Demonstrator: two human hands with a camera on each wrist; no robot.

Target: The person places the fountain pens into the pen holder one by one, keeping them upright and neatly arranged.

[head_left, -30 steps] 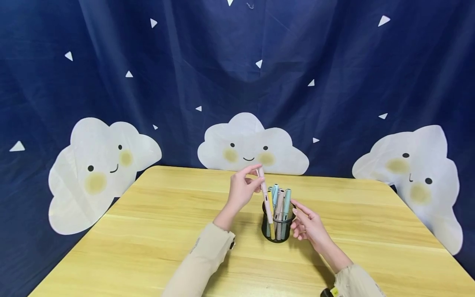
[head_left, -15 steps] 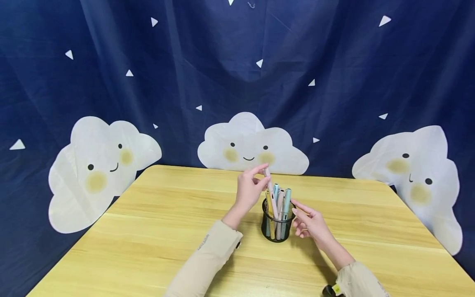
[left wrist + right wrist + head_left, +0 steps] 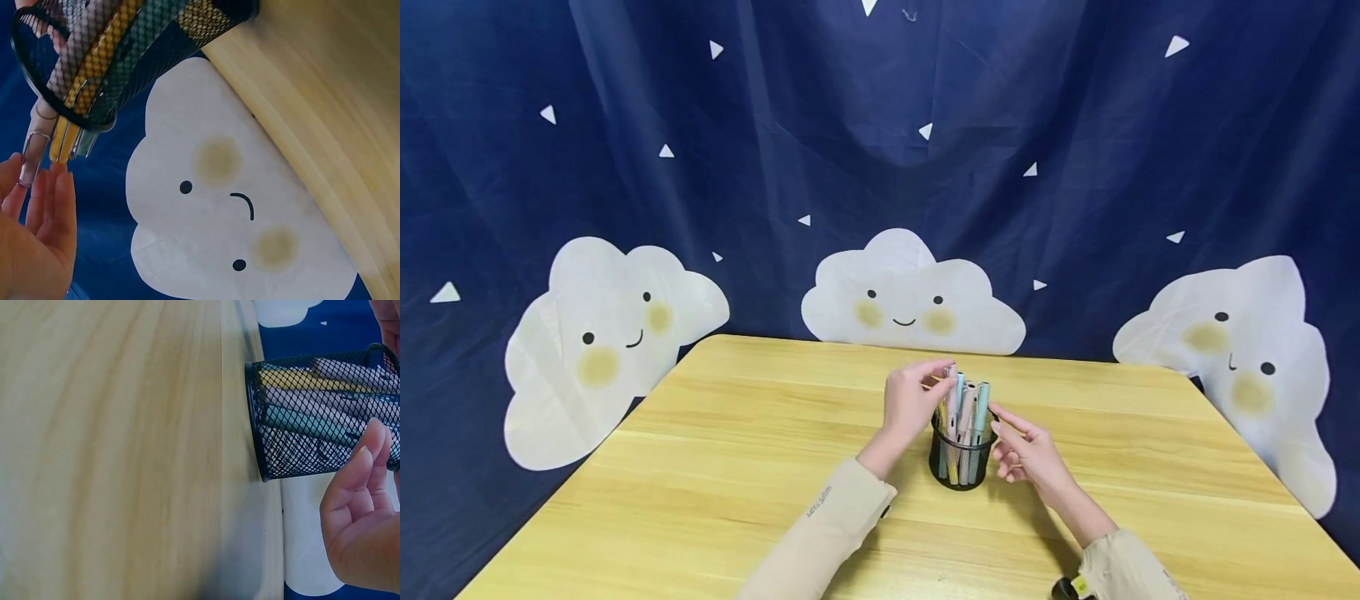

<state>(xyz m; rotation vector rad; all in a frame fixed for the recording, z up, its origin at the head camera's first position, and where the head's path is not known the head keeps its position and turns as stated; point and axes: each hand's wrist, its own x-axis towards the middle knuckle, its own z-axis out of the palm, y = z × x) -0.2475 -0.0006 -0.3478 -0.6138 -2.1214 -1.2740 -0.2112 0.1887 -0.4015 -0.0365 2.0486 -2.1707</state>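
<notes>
A black mesh pen holder (image 3: pixel 936 460) stands upright on the table, with several capped pens in it. My left hand (image 3: pixel 912 404) pinches the top of a pale pink pen (image 3: pixel 952 417) between thumb and fingers; its lower part is down inside the mesh. In the left wrist view a yellow pen (image 3: pixel 65 139) sits right beside that pen, close to the fingertips. A light teal pen (image 3: pixel 982 402) leans at the holder's right side. My right hand (image 3: pixel 1032 461) holds the holder at its right rim, thumb in front and index finger stretched along behind.
The wooden table (image 3: pixel 700 467) reaches back to a dark blue curtain (image 3: pixel 850 108) printed with white clouds. A small black item with a yellow label (image 3: pixel 1080 586) shows by the right sleeve (image 3: pixel 1123 567) at the front edge of the view.
My left hand has moved right and down, lowering the pale pink pen deeper into the pen holder and standing it more upright. The right hand and the holder stay in place.
</notes>
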